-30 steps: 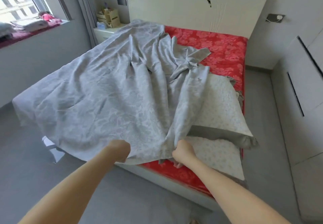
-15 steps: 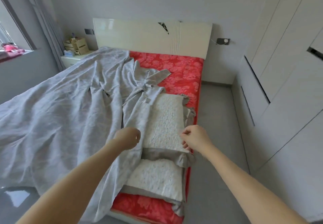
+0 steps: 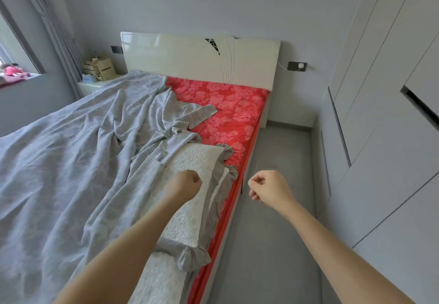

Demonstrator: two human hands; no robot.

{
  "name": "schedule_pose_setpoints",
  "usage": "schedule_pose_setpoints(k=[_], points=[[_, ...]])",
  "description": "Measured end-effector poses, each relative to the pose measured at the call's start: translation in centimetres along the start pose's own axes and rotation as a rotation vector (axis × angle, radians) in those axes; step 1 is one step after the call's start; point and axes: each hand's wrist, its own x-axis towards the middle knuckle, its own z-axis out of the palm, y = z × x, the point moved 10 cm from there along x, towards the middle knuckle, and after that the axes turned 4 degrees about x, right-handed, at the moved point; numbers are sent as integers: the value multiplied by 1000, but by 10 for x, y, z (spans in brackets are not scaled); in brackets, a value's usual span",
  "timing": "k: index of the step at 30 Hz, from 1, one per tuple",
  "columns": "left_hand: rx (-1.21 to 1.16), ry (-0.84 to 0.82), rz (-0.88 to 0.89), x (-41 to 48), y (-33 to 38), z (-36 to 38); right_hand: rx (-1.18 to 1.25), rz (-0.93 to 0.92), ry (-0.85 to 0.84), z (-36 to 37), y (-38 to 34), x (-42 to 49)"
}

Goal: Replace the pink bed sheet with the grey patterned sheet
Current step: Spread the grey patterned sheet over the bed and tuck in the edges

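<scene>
Left hand (image 3: 184,183), right hand (image 3: 268,186): fists, empty. Step: spreading sheet (image 3: 71,161). Next: grip its bunched edge, left of both.

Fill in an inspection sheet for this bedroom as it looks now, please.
Surface: pink sheet still on, exposed on the right near the headboard.
Job's things: grey patterned sheet lies rumpled over the left part only.
Clutter: two white pillows along the pink sheet's right edge.
Hands: left hand and right hand curled, holding nothing.
Cables: white cable runs from the wall socket toward the headboard.
Surroundings: wardrobe on the right; nightstand with boxes left of the headboard.
</scene>
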Motion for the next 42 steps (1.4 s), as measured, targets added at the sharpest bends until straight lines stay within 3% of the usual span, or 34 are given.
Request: schedule_pose_setpoints(k=[7, 19, 24, 29, 34, 42], points=[[-97, 57, -104, 155, 34, 35, -158, -98, -11, -45, 10, 153], [-81, 145, -305, 425, 54, 61, -262, -75, -152, -86, 44, 455], [88, 190, -487, 514, 32, 95, -302, -119, -298, -71, 60, 590], [217, 30, -763, 570, -6, 135, -320, -165, -470, -46, 71, 707], [415, -203, -762, 631, -32, 182, -419, -173, -603, -3, 91, 811], [458, -204, -926, 732, -134, 215, -500, -197, -750, 105, 106, 946]])
